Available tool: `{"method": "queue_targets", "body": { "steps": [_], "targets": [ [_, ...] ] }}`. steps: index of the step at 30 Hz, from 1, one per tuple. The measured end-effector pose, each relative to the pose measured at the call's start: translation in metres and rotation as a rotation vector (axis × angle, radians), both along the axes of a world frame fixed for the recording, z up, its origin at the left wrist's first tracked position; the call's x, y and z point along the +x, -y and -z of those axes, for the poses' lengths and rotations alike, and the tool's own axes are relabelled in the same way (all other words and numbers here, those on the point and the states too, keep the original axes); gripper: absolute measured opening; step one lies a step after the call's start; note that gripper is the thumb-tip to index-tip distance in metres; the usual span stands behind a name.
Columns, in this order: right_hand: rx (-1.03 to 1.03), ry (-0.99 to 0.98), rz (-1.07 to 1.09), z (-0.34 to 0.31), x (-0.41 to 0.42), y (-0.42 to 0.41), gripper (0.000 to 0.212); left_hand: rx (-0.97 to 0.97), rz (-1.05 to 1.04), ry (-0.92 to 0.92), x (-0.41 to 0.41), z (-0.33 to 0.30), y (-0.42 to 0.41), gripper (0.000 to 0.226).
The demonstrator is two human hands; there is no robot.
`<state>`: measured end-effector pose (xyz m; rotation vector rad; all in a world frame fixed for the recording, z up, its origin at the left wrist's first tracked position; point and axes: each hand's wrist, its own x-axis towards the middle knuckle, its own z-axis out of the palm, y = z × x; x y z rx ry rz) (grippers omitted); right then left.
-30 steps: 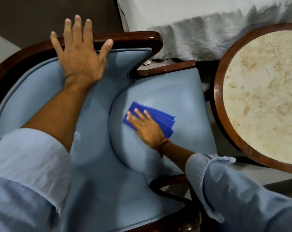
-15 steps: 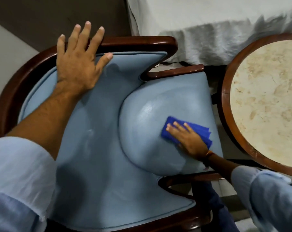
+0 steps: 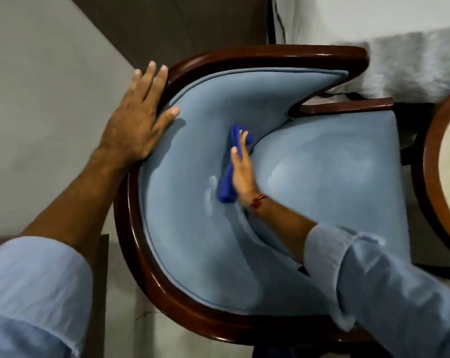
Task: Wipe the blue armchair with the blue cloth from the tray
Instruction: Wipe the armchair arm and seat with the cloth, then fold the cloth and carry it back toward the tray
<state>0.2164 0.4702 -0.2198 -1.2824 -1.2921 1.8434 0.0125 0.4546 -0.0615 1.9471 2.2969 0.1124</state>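
Pressing the blue cloth (image 3: 228, 174) flat-fingered with right hand (image 3: 242, 174) into the crease where blue armchair (image 3: 193, 228) backrest meets seat. Left hand (image 3: 134, 125) spread open, gripping nothing, on the wooden top rail.

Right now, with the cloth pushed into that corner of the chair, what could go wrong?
The dark blue folded cloth sits under the flat right hand, pressed against the light blue padded backrest near the seam with the seat cushion. It might bunch up or slip into that crease. Pale streaks beside the cloth could be moisture, so rubbing may leave marks. The left hand leans on the glossy dark wooden frame; the palm could slide.
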Motion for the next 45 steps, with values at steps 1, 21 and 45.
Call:
{"method": "queue_targets", "body": {
  "steps": [1,21,45],
  "targets": [
    [0.007,0.019,-0.037,-0.007,-0.017,0.024,0.057,0.001,-0.015,0.009,-0.002,-0.001,0.002,0.072],
    [0.303,0.368,-0.682,-0.007,0.029,0.104,0.066,-0.021,-0.105,0.147,0.001,-0.005,0.0,0.067],
    [0.616,0.004,-0.328,-0.195,-0.019,0.039,0.053,0.033,-0.658,0.931,0.042,-0.125,0.053,0.069]
  ]
}}
